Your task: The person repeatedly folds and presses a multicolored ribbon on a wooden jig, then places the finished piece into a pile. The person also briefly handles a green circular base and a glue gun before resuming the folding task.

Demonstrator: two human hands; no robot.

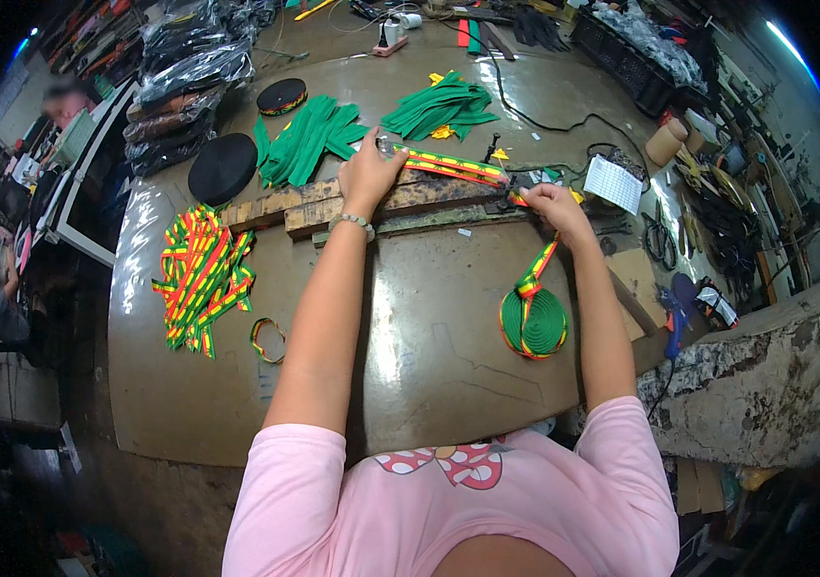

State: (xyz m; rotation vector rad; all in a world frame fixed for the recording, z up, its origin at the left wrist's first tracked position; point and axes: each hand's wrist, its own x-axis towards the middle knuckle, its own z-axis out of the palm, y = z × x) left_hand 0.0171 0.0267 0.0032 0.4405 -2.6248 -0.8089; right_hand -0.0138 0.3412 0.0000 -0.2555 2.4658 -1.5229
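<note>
A red, yellow and green patterned ribbon (pixel 453 165) is stretched along wooden bars (pixel 333 212) lying across the table. My left hand (pixel 371 180) pinches its left end. At the right end of the bars, my right hand (pixel 554 209) has its fingers closed on the ribbon beside a dark metal piece (pixel 514 188). From there the ribbon runs down to a coiled roll (pixel 535 325), green on its face. Cut pieces of the same ribbon (pixel 203 276) lie heaped at the left, near a small ribbon loop (pixel 267 340). Beyond the bars are two piles of green strips (pixel 306 141).
Black rolls (pixel 222 169) and plastic-wrapped stacks (pixel 179 87) stand at the far left. To the right are a paper sheet (pixel 613 185), scissors (pixel 659 240), a blue glue gun (pixel 674 322) and a thread cone (pixel 665 142). A black cord (pixel 535 123) crosses the far table.
</note>
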